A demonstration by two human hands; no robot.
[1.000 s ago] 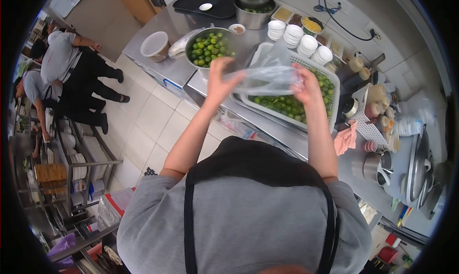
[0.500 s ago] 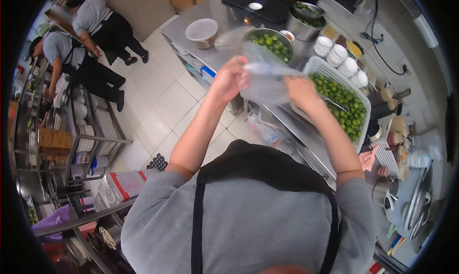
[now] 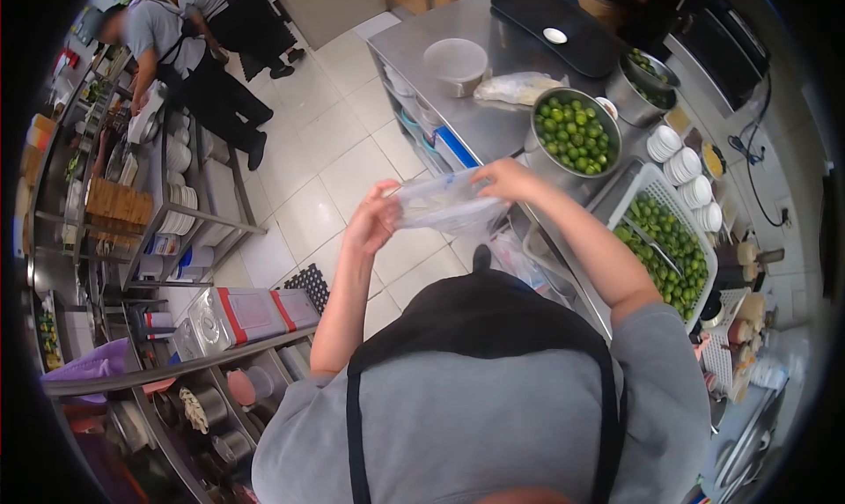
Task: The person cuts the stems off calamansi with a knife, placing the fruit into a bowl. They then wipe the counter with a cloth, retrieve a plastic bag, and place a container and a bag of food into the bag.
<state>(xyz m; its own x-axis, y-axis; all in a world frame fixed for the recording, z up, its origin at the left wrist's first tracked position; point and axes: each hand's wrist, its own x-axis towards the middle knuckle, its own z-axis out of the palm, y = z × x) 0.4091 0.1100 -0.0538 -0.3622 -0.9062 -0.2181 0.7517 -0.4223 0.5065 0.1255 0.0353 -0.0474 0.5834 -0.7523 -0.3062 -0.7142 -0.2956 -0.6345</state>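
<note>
A see-through plastic bag (image 3: 447, 206) is stretched between my two hands, in front of my apron and beside the steel counter. My left hand (image 3: 373, 218) pinches its left edge. My right hand (image 3: 506, 183) grips the upper right edge, fingers closed. Just beyond my right hand stands a steel pot (image 3: 539, 156) full of whole small green limes (image 3: 576, 134). To the right, a white plastic basket (image 3: 711, 262) holds many limes that look cut, with metal tongs (image 3: 658, 245) lying on them.
On the steel counter (image 3: 405, 39) are a round plastic tub (image 3: 456, 64), a filled plastic bag (image 3: 519, 88), and a black tray (image 3: 568, 37). Stacked white cups (image 3: 682, 165) line the right wall. Two people work near shelving at left; a metal rail (image 3: 185, 372) runs behind-left of me.
Both hands have come down and left with the bag, away from over the pot and basket. The bag now spreads wider between them. My view has shifted, showing the pot uncovered.
</note>
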